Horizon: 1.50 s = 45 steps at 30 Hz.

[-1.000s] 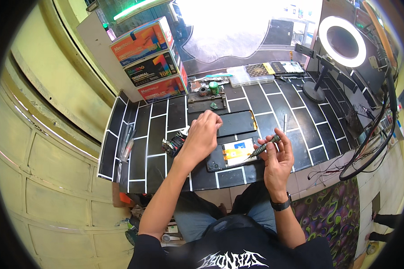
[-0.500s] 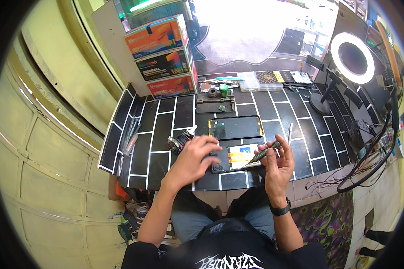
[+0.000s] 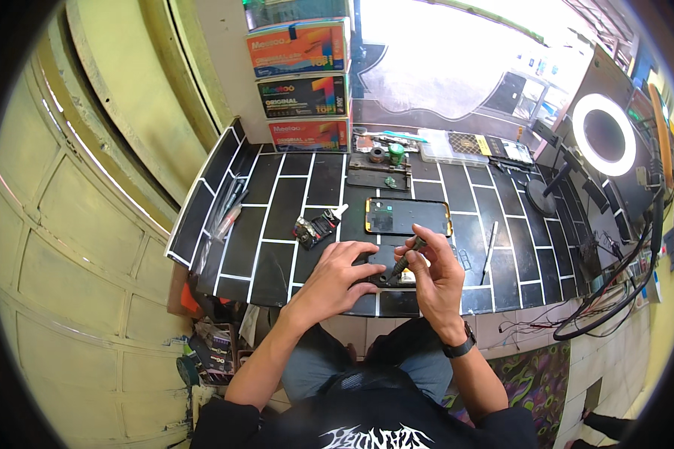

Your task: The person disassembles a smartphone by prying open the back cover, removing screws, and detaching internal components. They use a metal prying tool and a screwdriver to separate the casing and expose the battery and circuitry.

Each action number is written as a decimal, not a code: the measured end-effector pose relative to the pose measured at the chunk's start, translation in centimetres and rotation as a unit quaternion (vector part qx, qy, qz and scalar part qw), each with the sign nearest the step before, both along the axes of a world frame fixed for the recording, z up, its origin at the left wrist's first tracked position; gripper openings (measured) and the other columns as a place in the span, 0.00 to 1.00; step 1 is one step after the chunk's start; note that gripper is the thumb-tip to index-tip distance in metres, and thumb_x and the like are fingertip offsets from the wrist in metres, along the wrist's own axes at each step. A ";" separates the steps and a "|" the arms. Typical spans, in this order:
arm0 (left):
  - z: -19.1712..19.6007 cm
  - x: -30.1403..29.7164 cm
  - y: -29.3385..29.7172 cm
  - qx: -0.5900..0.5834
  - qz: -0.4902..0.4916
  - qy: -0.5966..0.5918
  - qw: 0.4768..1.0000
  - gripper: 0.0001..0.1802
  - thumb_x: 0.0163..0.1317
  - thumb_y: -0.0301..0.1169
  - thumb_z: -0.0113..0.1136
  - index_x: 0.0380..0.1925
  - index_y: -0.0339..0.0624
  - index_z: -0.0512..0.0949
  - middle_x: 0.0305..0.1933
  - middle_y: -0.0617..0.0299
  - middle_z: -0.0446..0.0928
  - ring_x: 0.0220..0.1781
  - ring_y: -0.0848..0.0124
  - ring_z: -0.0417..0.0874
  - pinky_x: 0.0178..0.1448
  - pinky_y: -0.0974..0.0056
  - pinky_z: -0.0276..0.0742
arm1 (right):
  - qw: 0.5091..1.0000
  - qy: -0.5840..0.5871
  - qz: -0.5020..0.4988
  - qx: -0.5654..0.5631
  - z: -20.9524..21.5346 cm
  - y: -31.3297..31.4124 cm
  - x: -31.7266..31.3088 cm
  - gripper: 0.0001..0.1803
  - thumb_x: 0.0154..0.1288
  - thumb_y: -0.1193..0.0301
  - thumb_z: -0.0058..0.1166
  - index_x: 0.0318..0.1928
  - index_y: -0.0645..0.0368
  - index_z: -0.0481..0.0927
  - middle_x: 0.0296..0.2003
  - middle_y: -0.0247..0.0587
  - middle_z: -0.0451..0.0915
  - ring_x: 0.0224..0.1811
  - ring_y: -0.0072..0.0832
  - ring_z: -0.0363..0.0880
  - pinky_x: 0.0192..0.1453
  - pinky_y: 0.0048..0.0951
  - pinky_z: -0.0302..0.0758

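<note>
An opened phone (image 3: pixel 383 279) lies flat at the front of the black-tiled table, its inside facing up. My left hand (image 3: pixel 335 278) grips its left end, fingertips at the far side and thumb at the near side. In my right hand (image 3: pixel 439 283) is a screwdriver (image 3: pixel 401 265) with a dark ribbed handle, tilted so that its tip points down at the phone's left part. That hand hides most of the phone's right half. Just beyond lies the detached back cover (image 3: pixel 408 217), dark with yellowish edges.
A crumpled black packet (image 3: pixel 317 228) with a white tip lies left of the cover. Behind stand a dark holder (image 3: pixel 374 178), a green jar (image 3: pixel 396 153) and stacked boxes (image 3: pixel 307 97). Rightward are a thin light-coloured tool (image 3: pixel 490 253), a ring lamp (image 3: pixel 605 135) and tangled cables (image 3: pixel 547 326).
My left hand has come down onto the phone's left end. The screwdriver in my right hand has moved over the phone's left part and stands steeper. The whole view has shifted.
</note>
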<state>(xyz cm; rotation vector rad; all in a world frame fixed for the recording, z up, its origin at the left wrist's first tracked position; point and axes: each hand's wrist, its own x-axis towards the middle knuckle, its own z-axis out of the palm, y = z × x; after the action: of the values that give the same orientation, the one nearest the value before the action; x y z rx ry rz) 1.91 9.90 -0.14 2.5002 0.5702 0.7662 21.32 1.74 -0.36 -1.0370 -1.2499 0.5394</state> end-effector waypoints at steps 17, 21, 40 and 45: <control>-0.5 -0.3 0.1 -0.001 0.000 0.004 1.000 0.20 0.57 0.33 0.75 0.52 0.47 0.88 0.64 0.57 0.77 0.68 0.57 0.74 0.73 0.52 0.66 | 0.971 -0.225 -0.055 0.066 1.4 -0.6 0.4 0.22 0.65 0.85 0.65 0.59 0.57 0.84 0.39 0.41 0.83 0.46 0.32 0.88 0.51 0.33 0.84; -0.7 -0.2 0.1 0.011 0.001 -0.002 1.000 0.20 0.57 0.33 0.76 0.51 0.48 0.88 0.64 0.58 0.77 0.68 0.57 0.75 0.72 0.51 0.67 | 0.967 -0.238 -0.059 0.076 2.1 -0.2 0.2 0.21 0.57 0.81 0.72 0.52 0.55 0.89 0.32 0.39 0.85 0.39 0.35 0.86 0.56 0.40 0.79; -0.8 -0.3 0.0 0.008 0.009 -0.024 1.000 0.20 0.57 0.32 0.76 0.52 0.48 0.88 0.63 0.58 0.78 0.66 0.57 0.76 0.72 0.51 0.67 | 0.992 -0.119 0.013 0.040 1.3 0.1 0.0 0.17 0.68 0.84 0.60 0.56 0.61 0.84 0.39 0.37 0.84 0.47 0.31 0.82 0.75 0.44 0.66; -0.5 -0.2 0.0 -0.006 0.006 -0.015 1.000 0.19 0.58 0.34 0.75 0.51 0.48 0.88 0.63 0.58 0.78 0.66 0.56 0.76 0.72 0.51 0.68 | 0.989 -0.143 0.013 0.019 0.7 -0.2 0.5 0.16 0.71 0.76 0.63 0.58 0.61 0.83 0.47 0.44 0.86 0.53 0.33 0.83 0.70 0.40 0.72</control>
<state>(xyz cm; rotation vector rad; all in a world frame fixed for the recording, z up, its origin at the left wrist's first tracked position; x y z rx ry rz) 1.74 9.86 -0.68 2.4729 0.5771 0.8006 21.79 1.52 0.35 -1.0931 -1.5220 0.3933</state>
